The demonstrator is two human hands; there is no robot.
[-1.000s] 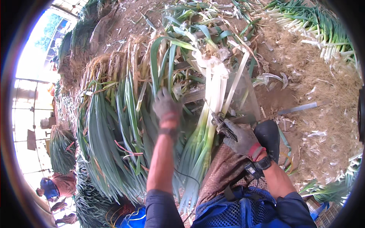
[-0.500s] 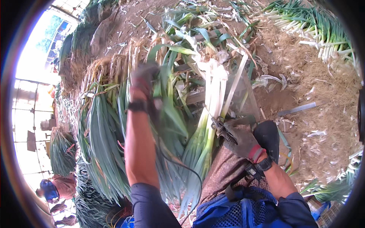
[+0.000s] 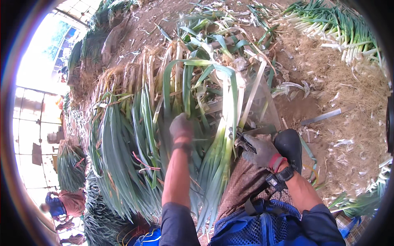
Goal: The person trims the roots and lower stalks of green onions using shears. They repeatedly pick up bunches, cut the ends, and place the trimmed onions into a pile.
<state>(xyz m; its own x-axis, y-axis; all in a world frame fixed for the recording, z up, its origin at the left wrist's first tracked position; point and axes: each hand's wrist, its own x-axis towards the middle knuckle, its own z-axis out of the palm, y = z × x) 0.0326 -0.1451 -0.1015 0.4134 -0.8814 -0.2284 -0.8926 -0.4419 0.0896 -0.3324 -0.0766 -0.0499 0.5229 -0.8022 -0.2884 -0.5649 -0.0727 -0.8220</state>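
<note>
Now | gloved hands (image 3: 264,152) | right grips slender tool (image 3: 245,143) | left at straplike leaves (image 3: 187,88)

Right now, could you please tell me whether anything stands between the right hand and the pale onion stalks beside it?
Yes: the dark hand tool held in the right hand comes between its glove and the pale onion stalks. A long green leaf also hangs down across the stalks.
</note>
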